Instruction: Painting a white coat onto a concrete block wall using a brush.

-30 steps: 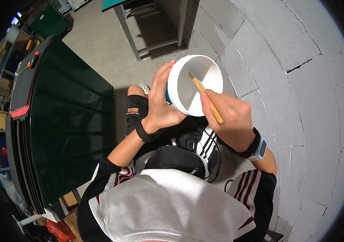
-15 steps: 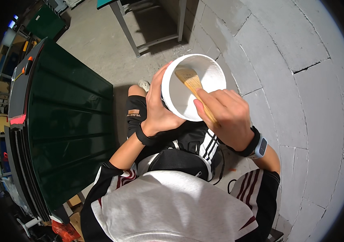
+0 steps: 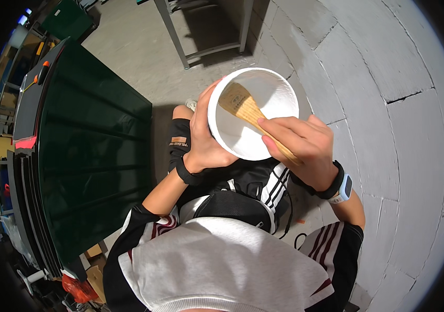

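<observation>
The white round bucket (image 3: 279, 93), its mouth facing the camera, has the left hand (image 3: 205, 143) clasped around its left side, the right hand (image 3: 305, 148) at its lower-right rim pinching a wooden-handled paintbrush (image 3: 244, 107) whose wide end reaches inside it, and a grey block wall (image 3: 373, 135) to its right.

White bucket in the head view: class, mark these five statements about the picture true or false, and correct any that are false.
1. The left hand holds the white bucket. True.
2. The right hand grips a wooden-handled tool. True.
3. The tool's narrow end points into the bucket. False: its wide end does.
4. The bucket's inside is black. False: it is white.
5. A dark green ribbed panel stands on the picture's left side. True.
</observation>
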### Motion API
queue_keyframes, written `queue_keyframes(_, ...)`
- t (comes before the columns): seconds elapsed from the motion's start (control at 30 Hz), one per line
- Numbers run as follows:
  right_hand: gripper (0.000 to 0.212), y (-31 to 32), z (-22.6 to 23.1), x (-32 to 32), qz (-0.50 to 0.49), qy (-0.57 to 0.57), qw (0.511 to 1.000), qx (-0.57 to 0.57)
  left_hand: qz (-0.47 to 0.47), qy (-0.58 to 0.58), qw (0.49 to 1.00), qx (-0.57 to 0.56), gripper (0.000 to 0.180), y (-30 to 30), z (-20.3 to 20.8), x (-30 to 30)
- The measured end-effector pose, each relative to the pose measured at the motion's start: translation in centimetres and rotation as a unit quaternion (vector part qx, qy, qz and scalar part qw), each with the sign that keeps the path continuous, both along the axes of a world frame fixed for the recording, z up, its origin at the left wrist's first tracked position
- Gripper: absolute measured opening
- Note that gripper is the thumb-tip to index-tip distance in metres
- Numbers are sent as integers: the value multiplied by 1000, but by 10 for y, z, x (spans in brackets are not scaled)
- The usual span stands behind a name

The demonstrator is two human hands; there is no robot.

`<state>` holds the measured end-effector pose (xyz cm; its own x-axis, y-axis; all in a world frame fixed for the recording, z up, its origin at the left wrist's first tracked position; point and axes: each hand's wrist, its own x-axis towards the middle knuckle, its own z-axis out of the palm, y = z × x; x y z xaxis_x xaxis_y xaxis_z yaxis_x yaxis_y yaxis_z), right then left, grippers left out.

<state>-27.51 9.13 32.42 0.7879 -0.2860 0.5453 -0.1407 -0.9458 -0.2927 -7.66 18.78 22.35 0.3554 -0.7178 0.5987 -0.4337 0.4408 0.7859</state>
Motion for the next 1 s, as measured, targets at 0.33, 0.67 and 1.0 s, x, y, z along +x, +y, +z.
queue_keyframes(0.33,26,-17,-1,-3,87,-5,996,20,-25,-15,999,-25,112,3,6,9)
queue_keyframes(0.67,22,-37,-22,-44,42,-117,981,150,4,24,1000,-11,117,-17,-5,11)
queue_keyframes(1.0,52,-75,-53,-52,-209,-319,849,366,-1,52,998,33,117,-98,-25,29)
